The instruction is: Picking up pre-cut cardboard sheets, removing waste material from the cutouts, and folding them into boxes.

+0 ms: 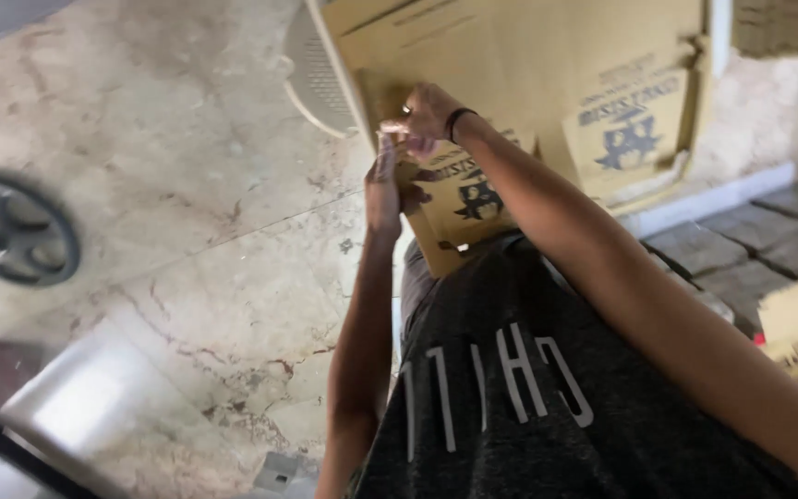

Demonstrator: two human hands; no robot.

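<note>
Pinching a flat tan cardboard box [459,199] with dark blue print, the left hand [383,189] and right hand [431,113] hold its upper corner, near a larger matching carton [519,65].

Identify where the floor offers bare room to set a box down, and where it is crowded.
Free: the marble floor between the black wheel and the left hand. Crowded: both hands, right hand included, press against the flat cardboard boxes, with stacked grey trays beside.
</note>
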